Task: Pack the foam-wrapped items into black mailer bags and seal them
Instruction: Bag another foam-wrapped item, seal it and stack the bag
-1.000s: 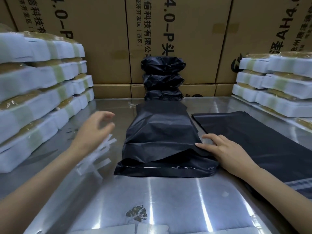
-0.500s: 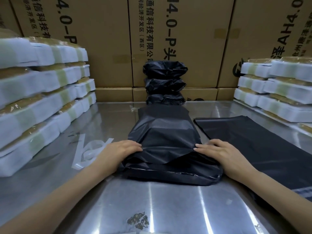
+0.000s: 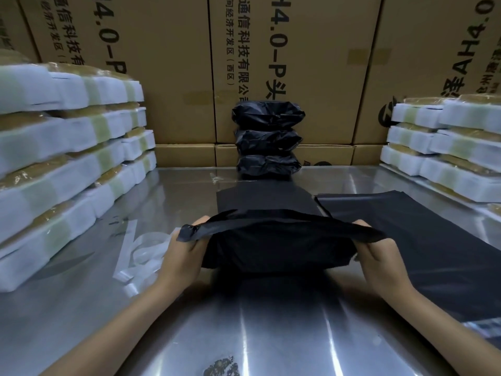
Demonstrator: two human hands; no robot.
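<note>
At frame centre, the left hand and right hand are each pinching an end of the filled black mailer bag, holding its flap raised.

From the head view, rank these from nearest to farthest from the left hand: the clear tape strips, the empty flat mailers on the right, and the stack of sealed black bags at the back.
From the left hand:
1. Clear tape strips, just beside it on the table's left.
2. Empty flat mailers, across the held bag, on the right.
3. Stack of sealed black bags, at the table's far edge against the cartons.
</note>
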